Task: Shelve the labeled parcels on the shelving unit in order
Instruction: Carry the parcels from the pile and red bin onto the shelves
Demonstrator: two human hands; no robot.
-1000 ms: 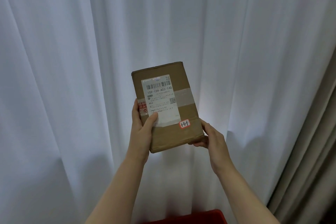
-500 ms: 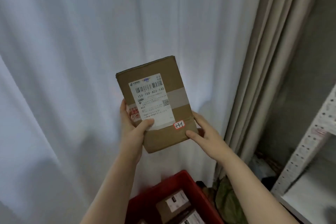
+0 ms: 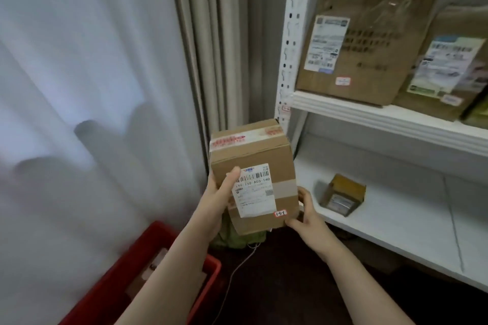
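I hold a brown cardboard parcel (image 3: pixel 253 163) in front of me, left of the white shelving unit (image 3: pixel 375 116). It carries a white shipping label and a small red-edged number sticker at its lower right. My left hand (image 3: pixel 219 198) grips its left side with the thumb on the label. My right hand (image 3: pixel 306 215) grips its lower right corner. On the upper shelf stand two large labeled parcels (image 3: pixel 364 42) (image 3: pixel 449 68). A small parcel (image 3: pixel 343 194) lies on the lower shelf.
A red crate (image 3: pixel 211 266) with more parcels sits at the lower left on the dark floor. White and beige curtains (image 3: pixel 105 60) hang at the left. A green bag (image 3: pixel 232 237) and a thin cable lie on the floor behind the parcel.
The view has swung right and down, so the shelving unit with its parcels now fills the right side. The held parcel has tilted back, showing its taped top face.
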